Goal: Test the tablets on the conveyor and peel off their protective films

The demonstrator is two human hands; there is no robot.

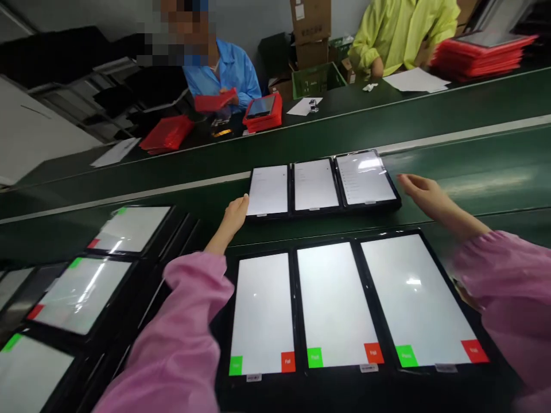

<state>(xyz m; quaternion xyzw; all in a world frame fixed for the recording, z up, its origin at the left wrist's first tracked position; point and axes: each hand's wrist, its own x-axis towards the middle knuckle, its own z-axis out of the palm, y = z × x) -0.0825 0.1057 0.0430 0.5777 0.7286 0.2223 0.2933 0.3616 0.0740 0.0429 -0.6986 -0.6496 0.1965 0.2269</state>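
Observation:
Three lit tablets lie side by side in a black tray (314, 214) on the green belt ahead of me. My left hand (233, 218) is at the tray's left edge, thumb against the rim beside the left tablet (269, 189); its other fingers are mostly hidden. Just off the tray's right side, my right hand (419, 192) has loosely bent fingers with nothing in them. Closer to me is another row of three larger-looking tablets: left (263, 312), middle (334, 304) and right (419, 301). Their white screens carry green and red corner squares.
At left, more lit tablets (81, 292) lie on black trays. Across the belt (486, 163), two people sit at a bench with stacks of red sleeves (477, 60), a tablet on a red pile (262, 107), papers (415, 80) and a green crate (316, 80).

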